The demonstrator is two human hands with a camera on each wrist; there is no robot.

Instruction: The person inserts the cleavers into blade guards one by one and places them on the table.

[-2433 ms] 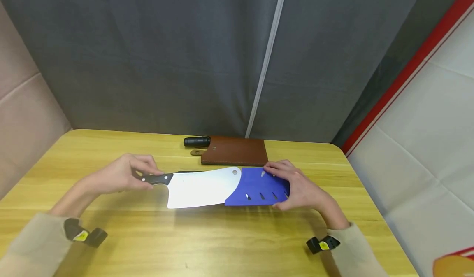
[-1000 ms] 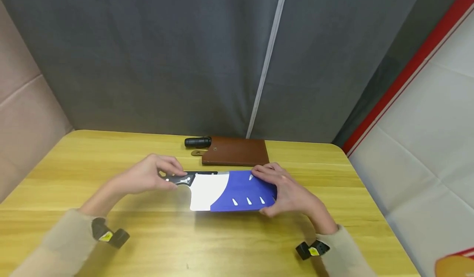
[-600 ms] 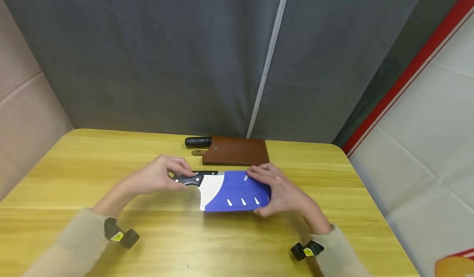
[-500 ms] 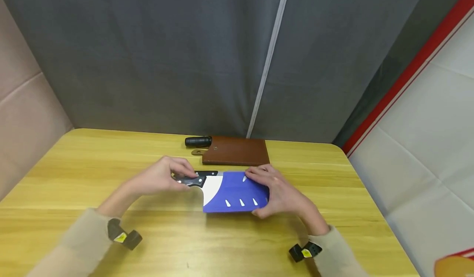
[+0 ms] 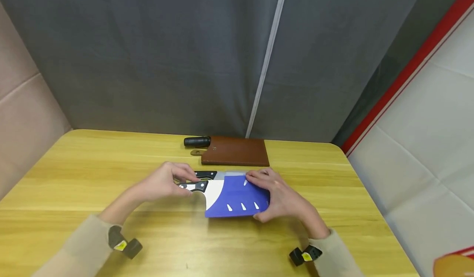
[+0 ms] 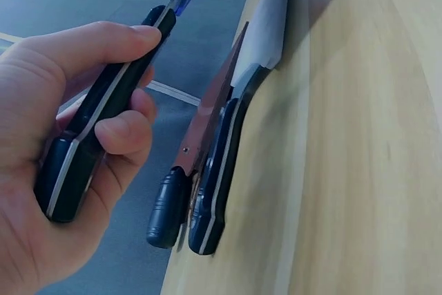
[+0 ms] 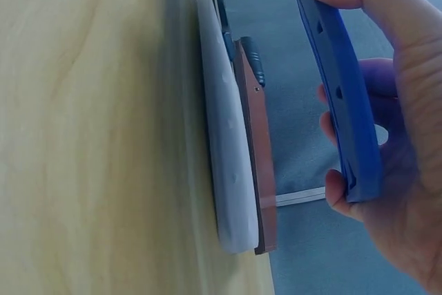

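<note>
A cleaver with a white blade (image 5: 213,192) and a black riveted handle (image 5: 193,185) is held just above the wooden table (image 5: 92,170). My left hand (image 5: 164,184) grips that handle (image 6: 103,119) with curled fingers. Most of the blade sits inside a blue plastic sheath (image 5: 238,198) with slots. My right hand (image 5: 285,201) holds the sheath (image 7: 338,81), thumb on top and fingers underneath. Only a narrow strip of blade shows between the handle and the sheath.
A second knife with a black handle (image 5: 205,174) and grey blade (image 5: 235,173) lies flat just behind the hands. Further back lies a brown leather sheath (image 5: 235,151) with a black handle (image 5: 197,141) sticking out left. A grey curtain closes the back.
The cleaver blade has slid deeper into the blue sheath as my hands came together. The sheathed cleaver has moved slightly toward me, uncovering the second knife behind it.
</note>
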